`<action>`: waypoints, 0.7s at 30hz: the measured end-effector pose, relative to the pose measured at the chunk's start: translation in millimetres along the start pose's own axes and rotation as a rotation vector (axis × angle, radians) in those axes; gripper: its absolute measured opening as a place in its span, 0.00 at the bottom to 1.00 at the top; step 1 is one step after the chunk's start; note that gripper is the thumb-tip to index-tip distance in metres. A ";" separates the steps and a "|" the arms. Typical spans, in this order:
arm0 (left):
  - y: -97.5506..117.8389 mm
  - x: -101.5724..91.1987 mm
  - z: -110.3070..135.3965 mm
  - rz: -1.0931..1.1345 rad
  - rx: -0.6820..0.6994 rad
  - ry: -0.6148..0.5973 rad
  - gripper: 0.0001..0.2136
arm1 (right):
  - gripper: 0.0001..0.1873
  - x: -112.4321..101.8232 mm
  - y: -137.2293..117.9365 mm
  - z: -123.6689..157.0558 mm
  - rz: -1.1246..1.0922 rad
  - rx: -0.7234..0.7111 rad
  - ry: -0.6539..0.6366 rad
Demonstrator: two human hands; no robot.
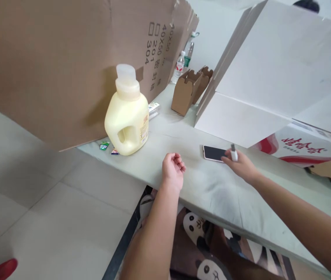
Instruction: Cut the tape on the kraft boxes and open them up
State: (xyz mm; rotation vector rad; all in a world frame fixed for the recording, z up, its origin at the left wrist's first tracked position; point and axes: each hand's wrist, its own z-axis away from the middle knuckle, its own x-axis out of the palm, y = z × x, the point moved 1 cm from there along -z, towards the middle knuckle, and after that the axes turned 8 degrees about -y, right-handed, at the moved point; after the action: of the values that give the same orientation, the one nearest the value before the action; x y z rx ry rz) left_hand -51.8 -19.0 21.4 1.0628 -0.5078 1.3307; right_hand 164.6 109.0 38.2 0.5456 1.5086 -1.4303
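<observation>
My left hand (173, 170) rests at the table's front edge with its fingers curled loosely inward, and no object shows in it. To its left stands a pale yellow detergent jug (126, 112) with a translucent cap, upright and apart from the hand. My right hand (243, 166) pinches a small white stick with a dark grey tip (234, 153), its exact kind too small to make out. Just left of those fingers a smartphone (213, 153) lies flat, dark screen up; the fingertips overlap its right end, and whether they touch it I cannot tell.
A large brown carton (74, 70) borders the table (165, 136) on the left. White cardboard (270, 74) rises at the right above a printed box (308, 144). Behind stand small brown boxes (183, 93) and water bottles (179, 66). Small packets (104, 145) lie beside the jug.
</observation>
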 end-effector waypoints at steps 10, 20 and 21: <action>5.6 -0.5 -5.4 0.012 -0.011 -0.021 0.06 | 0.18 29.0 -171.3 -194.6 -0.030 -0.302 0.101; 2.7 2.5 -19.7 -0.028 -0.025 -0.043 0.07 | 0.27 7.7 -199.7 -256.8 0.122 -0.208 0.184; 3.1 2.4 -20.1 -0.039 -0.014 -0.046 0.07 | 0.24 6.8 -193.1 -249.1 0.142 -0.209 0.181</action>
State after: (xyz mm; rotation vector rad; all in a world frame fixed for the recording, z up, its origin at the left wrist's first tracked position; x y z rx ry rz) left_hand -59.4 -1.1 14.9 1.0891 -0.5272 1.2691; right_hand -80.5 298.4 96.4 0.6530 1.7032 -1.1230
